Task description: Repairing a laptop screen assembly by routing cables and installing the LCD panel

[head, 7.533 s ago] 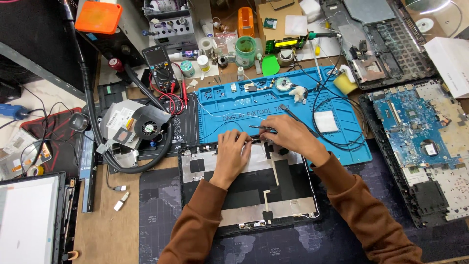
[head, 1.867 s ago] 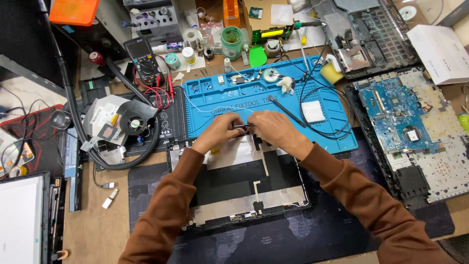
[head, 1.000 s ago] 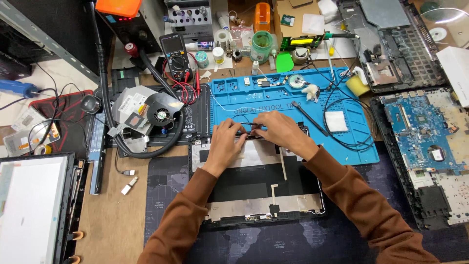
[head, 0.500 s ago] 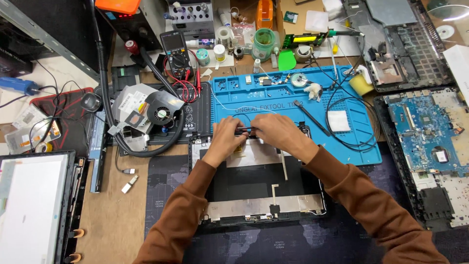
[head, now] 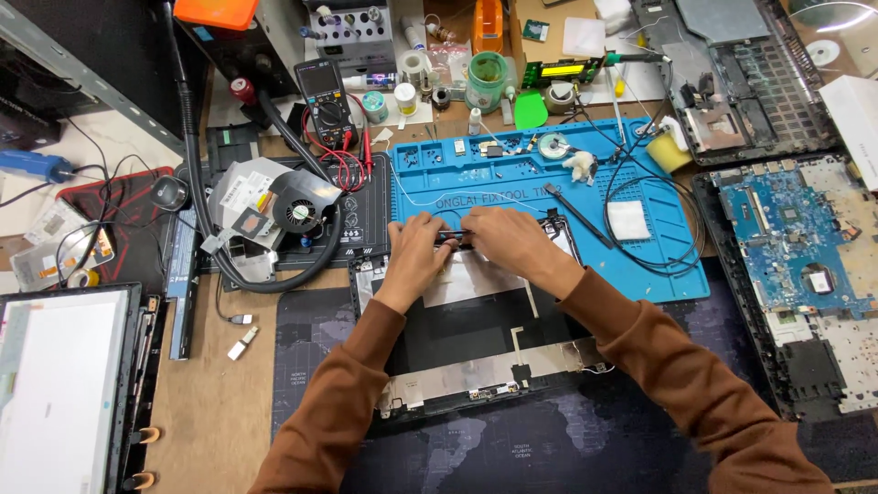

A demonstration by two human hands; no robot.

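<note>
At the far edge of the opened laptop lid shell (head: 476, 338), where it overlaps the blue silicone work mat (head: 512, 183), both hands meet over a small dark part (head: 455, 236) that looks like a hinge or cable end. The left hand (head: 416, 256) and the right hand (head: 512, 247) sit close together, fingertips pinched on that part from either side; how firmly they grip it I cannot tell. Silver foil lining (head: 471, 274) shows just beneath the wrists. Thin black cables (head: 640, 229) loop across the mat to the right, and a bare blue motherboard (head: 786, 238) lies well apart beyond them. To the left, a cooling fan (head: 297, 212) rests on a dark pad below a multimeter (head: 325, 91). Judging by the tight pinch, a slip or too hard a pull could tear the foil or snap the thin part, and a sleeve could drag those loose cables.
</note>
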